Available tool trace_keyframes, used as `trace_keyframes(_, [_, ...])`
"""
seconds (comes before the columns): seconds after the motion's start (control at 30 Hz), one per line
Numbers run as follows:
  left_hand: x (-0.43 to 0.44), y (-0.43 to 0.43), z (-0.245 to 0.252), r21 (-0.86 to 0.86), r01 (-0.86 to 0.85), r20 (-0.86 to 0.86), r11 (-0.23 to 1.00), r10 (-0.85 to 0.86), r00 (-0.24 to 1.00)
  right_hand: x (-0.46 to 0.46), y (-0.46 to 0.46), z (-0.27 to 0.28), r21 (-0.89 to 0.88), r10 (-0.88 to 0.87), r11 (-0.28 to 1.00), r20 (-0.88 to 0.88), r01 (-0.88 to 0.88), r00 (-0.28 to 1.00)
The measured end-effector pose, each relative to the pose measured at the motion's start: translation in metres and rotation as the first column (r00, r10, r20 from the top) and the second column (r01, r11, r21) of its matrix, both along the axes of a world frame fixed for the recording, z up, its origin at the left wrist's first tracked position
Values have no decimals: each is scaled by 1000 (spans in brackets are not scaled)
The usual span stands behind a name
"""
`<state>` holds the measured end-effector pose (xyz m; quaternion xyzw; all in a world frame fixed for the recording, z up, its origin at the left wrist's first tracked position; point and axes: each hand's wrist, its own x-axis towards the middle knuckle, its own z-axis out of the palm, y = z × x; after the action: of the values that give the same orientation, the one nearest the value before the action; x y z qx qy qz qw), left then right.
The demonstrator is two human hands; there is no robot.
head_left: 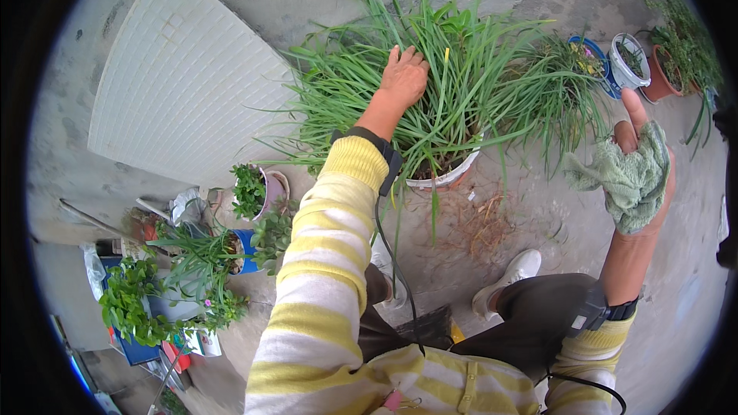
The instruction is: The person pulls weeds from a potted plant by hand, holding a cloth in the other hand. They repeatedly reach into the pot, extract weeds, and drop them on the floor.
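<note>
A large potted plant (461,86) with long strap-like green leaves spreads before me from a white-rimmed pot (441,180). My left hand (405,76) reaches in among its leaves, back of the hand up. Leaves surround the fingers, and whether any are pinched between them is not clear. Off to the right, my right hand (634,112) is raised above the floor, holding a crumpled pale green cloth (628,184). Its index finger points outward past the cloth, which covers much of the palm.
A white ribbed panel (190,75) leans on the wall to the left. Smaller potted plants stand at left, including one in a blue pot (247,251). A white bucket (629,61) and terracotta pot (662,78) are at far right. Dry brown roots (487,225) litter the floor.
</note>
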<state>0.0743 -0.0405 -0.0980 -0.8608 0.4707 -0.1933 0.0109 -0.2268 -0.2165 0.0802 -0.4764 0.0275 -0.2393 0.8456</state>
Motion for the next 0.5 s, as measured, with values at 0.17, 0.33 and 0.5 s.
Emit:
trace_keyframes(0.17, [10,10,-8,127,-89,-7,988,91,996,13,-2,-3,-8,54,998,-23,-54,998])
trace_keyframes(0.33, [7,35,-10,136,-119,-107,984,133,985,17,-1,-5,-8,51,999,-49,-51,997])
trace_keyframes(0.5, [2,44,-4,-47,-78,-187,996,68,980,19,-2,-8,-12,120,993,-28,-121,992])
